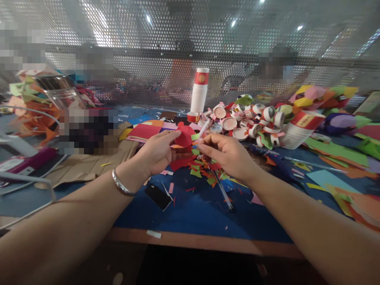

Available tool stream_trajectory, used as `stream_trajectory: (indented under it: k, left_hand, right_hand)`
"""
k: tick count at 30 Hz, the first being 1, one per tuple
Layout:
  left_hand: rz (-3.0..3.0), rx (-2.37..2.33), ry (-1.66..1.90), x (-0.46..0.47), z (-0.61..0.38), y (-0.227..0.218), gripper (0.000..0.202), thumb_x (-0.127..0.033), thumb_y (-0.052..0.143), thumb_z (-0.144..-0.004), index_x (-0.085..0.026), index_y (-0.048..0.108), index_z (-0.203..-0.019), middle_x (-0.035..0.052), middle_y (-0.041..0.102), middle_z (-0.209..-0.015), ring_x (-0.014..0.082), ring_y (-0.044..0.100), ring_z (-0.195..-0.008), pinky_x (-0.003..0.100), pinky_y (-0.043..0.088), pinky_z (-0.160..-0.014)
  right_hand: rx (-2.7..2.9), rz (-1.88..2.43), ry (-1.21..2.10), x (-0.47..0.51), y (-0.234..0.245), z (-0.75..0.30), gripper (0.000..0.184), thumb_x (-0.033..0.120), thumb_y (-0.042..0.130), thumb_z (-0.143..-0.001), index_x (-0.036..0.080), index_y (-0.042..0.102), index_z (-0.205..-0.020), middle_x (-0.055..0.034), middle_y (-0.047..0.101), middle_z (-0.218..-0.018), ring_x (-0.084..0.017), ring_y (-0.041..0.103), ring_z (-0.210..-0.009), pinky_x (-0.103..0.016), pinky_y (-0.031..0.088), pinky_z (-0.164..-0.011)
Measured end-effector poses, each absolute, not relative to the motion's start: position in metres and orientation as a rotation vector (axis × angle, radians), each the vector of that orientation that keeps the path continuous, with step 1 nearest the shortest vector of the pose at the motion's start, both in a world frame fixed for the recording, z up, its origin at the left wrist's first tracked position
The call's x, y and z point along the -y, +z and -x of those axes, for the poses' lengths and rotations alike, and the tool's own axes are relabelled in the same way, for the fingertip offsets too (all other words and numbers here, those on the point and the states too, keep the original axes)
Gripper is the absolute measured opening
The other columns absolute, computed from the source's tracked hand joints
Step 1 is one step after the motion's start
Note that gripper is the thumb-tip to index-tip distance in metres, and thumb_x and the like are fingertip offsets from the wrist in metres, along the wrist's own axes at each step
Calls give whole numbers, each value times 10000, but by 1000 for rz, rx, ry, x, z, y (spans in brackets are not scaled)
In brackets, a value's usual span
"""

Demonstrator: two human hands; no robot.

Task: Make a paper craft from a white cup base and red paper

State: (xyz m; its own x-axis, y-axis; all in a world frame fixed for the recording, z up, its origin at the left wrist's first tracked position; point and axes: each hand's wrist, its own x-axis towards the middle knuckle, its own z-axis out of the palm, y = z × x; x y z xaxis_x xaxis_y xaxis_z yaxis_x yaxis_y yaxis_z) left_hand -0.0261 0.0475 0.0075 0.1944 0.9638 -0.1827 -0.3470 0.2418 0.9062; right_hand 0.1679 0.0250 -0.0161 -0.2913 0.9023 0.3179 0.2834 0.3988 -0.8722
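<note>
Over the middle of the table, my left hand [157, 152] is closed, its thumb and fingers pinching a red paper cutout [184, 135] with rounded edges. My right hand [224, 156] comes in from the other side, its fingertips pressed together at small green paper pieces [195, 137] beside the cutout. A white stick-like thing [204, 128] shows just above the right fingers; whether they hold it I cannot tell. Beneath both hands lies a pile of green, orange and red paper scraps [204, 170]. A clear pen [222, 190] lies below my right hand.
A tall stack of paper cups [198, 93] stands behind, with a heap of cut cup pieces [230, 123] beside it. Another cup stack [303, 128] leans at right. Cardboard [89, 166] and a black rectangular piece [158, 196] lie on the blue table [192, 217]. A perforated screen [157, 63] rises behind.
</note>
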Motion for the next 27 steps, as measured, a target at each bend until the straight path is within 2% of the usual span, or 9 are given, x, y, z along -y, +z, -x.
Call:
stream_trajectory:
  k: [15,18,22,27]
  left_hand:
    - [-833,-904,1097,-46,23,10,357,-133,487,-1038,-121,648,-719,82,710,-748,164,710,-652,343,661,-707]
    - [-826,-908,1107,-46,23,11,377,-119,473,-1038,-120,646,-703,70,701,-727,160,701,-630,364,662,-725]
    - [-828,-910,1113,-46,23,11,370,-124,486,-1031,-127,647,-698,68,696,-718,169,698,-631,389,660,-751]
    - [-858,-902,1105,-47,23,9,353,-140,493,-1031,-135,626,-704,71,692,-731,176,701,-647,399,657,-750]
  right_hand:
    - [1754,1042,885,-22,-14,-165,230,404,660,-956,186,650,-884,13,616,-732,-128,571,-649,-309,454,-643]
    - [1753,1059,875,-19,-12,-165,292,462,652,-964,188,649,-864,7,620,-738,-130,584,-654,-304,459,-637]
    - [1747,1048,898,-19,-13,-165,410,592,701,-906,187,663,-852,-2,635,-766,-130,577,-657,-301,452,-620]
    - [1745,1019,936,-22,-17,-166,371,554,717,-903,185,684,-901,-5,643,-770,-137,585,-670,-308,466,-633]
